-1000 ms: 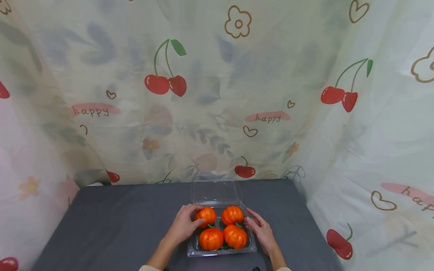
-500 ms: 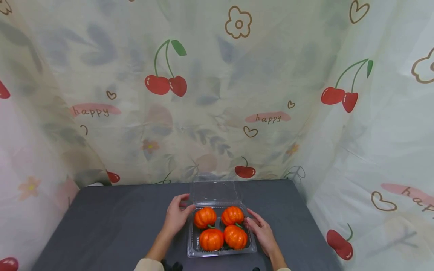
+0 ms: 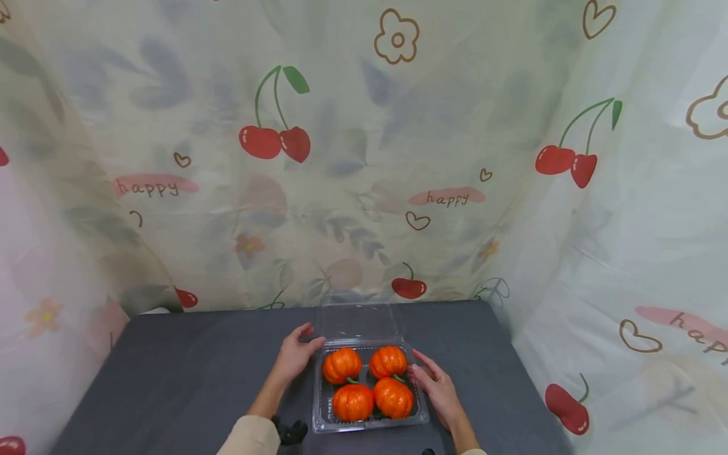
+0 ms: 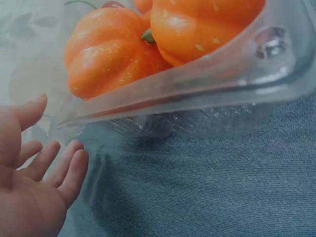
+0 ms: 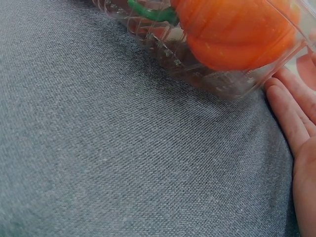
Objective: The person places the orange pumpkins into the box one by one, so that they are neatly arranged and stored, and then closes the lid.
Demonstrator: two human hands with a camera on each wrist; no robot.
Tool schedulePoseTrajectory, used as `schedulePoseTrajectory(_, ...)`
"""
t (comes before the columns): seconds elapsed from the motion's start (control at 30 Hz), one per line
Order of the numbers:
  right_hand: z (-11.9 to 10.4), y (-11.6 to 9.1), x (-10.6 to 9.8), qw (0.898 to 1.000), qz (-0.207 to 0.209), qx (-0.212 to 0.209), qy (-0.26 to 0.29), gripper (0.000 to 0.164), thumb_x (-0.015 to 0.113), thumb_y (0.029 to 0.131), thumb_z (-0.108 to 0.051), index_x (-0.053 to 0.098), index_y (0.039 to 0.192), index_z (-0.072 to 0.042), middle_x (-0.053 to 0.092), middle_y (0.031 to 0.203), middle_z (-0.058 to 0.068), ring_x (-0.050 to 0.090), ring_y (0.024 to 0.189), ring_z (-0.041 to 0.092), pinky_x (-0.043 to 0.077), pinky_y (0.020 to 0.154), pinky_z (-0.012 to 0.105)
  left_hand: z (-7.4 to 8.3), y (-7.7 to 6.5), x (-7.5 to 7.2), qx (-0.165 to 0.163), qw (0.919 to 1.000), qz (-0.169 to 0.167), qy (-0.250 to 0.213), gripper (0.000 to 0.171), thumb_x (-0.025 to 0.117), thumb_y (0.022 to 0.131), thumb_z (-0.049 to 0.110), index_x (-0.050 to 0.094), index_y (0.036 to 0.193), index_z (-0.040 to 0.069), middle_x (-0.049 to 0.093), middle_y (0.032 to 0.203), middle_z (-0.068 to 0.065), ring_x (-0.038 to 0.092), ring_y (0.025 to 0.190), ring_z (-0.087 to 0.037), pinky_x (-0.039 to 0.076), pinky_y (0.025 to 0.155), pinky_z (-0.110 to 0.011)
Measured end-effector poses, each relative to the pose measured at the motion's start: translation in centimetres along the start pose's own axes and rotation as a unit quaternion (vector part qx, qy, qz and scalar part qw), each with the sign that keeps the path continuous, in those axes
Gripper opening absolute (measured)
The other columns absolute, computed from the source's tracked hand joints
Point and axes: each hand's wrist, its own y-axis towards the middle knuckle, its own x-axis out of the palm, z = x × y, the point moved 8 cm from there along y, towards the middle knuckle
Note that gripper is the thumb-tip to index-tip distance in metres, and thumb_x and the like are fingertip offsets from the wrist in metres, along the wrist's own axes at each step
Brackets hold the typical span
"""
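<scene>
A clear plastic clamshell box (image 3: 419, 416) lies on the table with its lid (image 3: 361, 321) raised at the back. Inside sit several small orange toy pumpkins (image 3: 353, 402) with green stems. My left hand (image 3: 294, 357) is beside the box's far left corner, fingers spread and holding nothing; the left wrist view shows a gap between the fingers (image 4: 74, 170) and the box wall. My right hand (image 3: 439, 390) lies along the right side, its fairly straight fingertips (image 5: 277, 91) at the box wall, apparently touching it.
Dark grey cloth (image 3: 188, 379) covers the table. Behind and at both sides hang pale curtains (image 3: 341, 126) printed with cherries and flowers. A small black object (image 3: 292, 433) shows near the left sleeve (image 3: 253, 435).
My left hand has let go of the back left pumpkin and moved left, out of the box, to its far left corner. The right hand stays where it was.
</scene>
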Motion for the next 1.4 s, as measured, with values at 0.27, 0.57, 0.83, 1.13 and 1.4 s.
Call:
schedulePoseTrajectory(0.27, 0.1, 0.1, -0.1, 1.000, -0.001, 0.001, -0.004, 0.054, 0.069, 0.097, -0.028, 0.055, 0.147, -0.013, 0.074, 0.119, 0.015, 0.074, 0.105, 0.022, 0.059, 0.089, 0.027, -1.0, -0.1, 1.1, -0.039, 0.9989, -0.022, -0.016, 0.058, 0.070, 0.098, 0.020, 0.049, 0.146, -0.005, 0.062, 0.136, -0.024, 0.069, 0.096, -0.020, 0.060, 0.082, -0.035)
schedulePoseTrajectory(0.57, 0.2, 0.0, 0.0, 1.000, 0.004, 0.003, -0.008, 0.054, 0.070, 0.097, -0.030, 0.056, 0.147, -0.014, 0.074, 0.119, 0.014, 0.073, 0.107, 0.024, 0.060, 0.090, 0.028, -1.8, -0.2, 1.5, -0.058, 0.9968, -0.026, -0.049, 0.055, 0.067, 0.099, 0.019, 0.049, 0.147, -0.002, 0.060, 0.139, -0.024, 0.068, 0.110, -0.026, 0.060, 0.089, -0.041)
schedulePoseTrajectory(0.83, -0.1, 0.0, 0.1, 1.000, 0.006, -0.001, -0.013, 0.054, 0.069, 0.097, -0.030, 0.056, 0.147, -0.014, 0.074, 0.120, 0.016, 0.073, 0.108, 0.024, 0.060, 0.091, 0.029, -2.0, -0.2, 1.7, -0.041, 0.9959, -0.016, -0.079, 0.055, 0.067, 0.099, 0.016, 0.048, 0.148, 0.000, 0.058, 0.141, -0.025, 0.069, 0.110, -0.026, 0.061, 0.089, -0.041)
schedulePoseTrajectory(1.13, -0.1, 0.0, 0.1, 1.000, -0.001, 0.003, -0.015, 0.054, 0.069, 0.097, -0.031, 0.055, 0.147, -0.015, 0.073, 0.122, 0.016, 0.072, 0.111, 0.026, 0.060, 0.092, 0.030, -2.2, -0.3, 1.5, -0.024, 0.9942, 0.003, -0.105, 0.056, 0.071, 0.095, 0.011, 0.051, 0.147, 0.002, 0.060, 0.139, -0.024, 0.070, 0.103, -0.023, 0.062, 0.084, -0.038)
schedulePoseTrajectory(1.4, 0.0, 0.0, 0.1, 1.000, 0.005, 0.002, -0.015, 0.053, 0.068, 0.098, -0.030, 0.056, 0.147, -0.015, 0.073, 0.121, 0.014, 0.072, 0.109, 0.022, 0.060, 0.091, 0.029, -1.9, -0.4, 1.3, -0.007, 0.9935, 0.019, -0.112, 0.055, 0.075, 0.091, 0.008, 0.055, 0.142, 0.006, 0.061, 0.134, -0.024, 0.071, 0.094, -0.021, 0.061, 0.074, -0.033)
